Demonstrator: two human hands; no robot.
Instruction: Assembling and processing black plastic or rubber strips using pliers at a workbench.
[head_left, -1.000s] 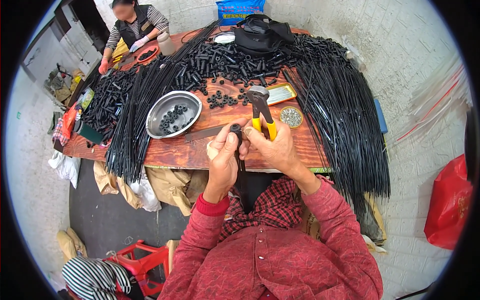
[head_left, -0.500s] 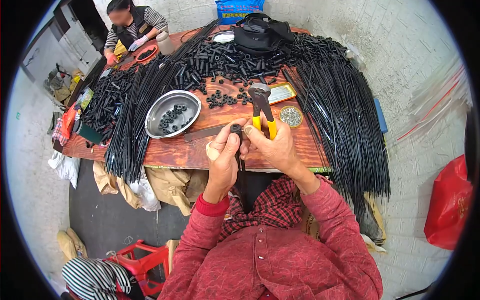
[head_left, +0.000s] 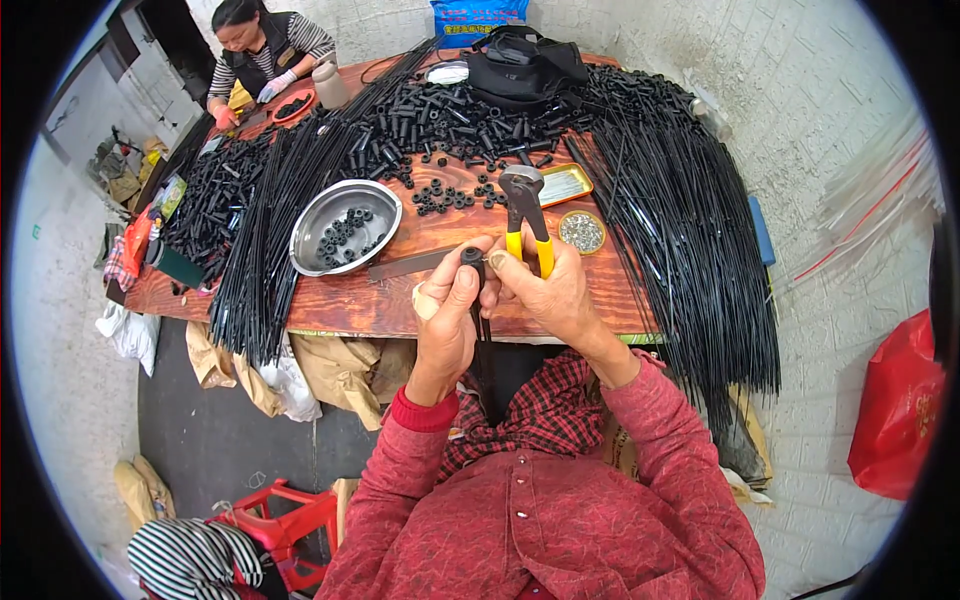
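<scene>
My left hand [head_left: 447, 310] is closed around a black cylindrical part [head_left: 472, 258], its round, holed end facing up between thumb and fingers. Thin black rods hang down below that grip. Yellow-handled pincers [head_left: 524, 205] stand upright in my right hand [head_left: 548, 290], jaws pointing away from me. My right thumb and fingertips meet at the side of the black part; whether they pinch something small there is too fine to make out. Behind my hands lie loose black rings [head_left: 440, 198]. A metal bowl [head_left: 300, 235] holding similar rings stands to the left.
Bundles of long black rods [head_left: 690, 250] drape over the table [head_left: 400, 312] on both sides. A round dish of small metal pieces [head_left: 582, 232] and a yellow-rimmed tray [head_left: 566, 186] sit right of the pincers. A flat dark bar [head_left: 405, 264] lies near my left hand. Across the table sits a co-worker [head_left: 262, 60].
Both hands hold nearly the same pose. The pincers have shifted very slightly. The co-worker's head has moved a little, and the striped cloth at lower left has shifted slightly right.
</scene>
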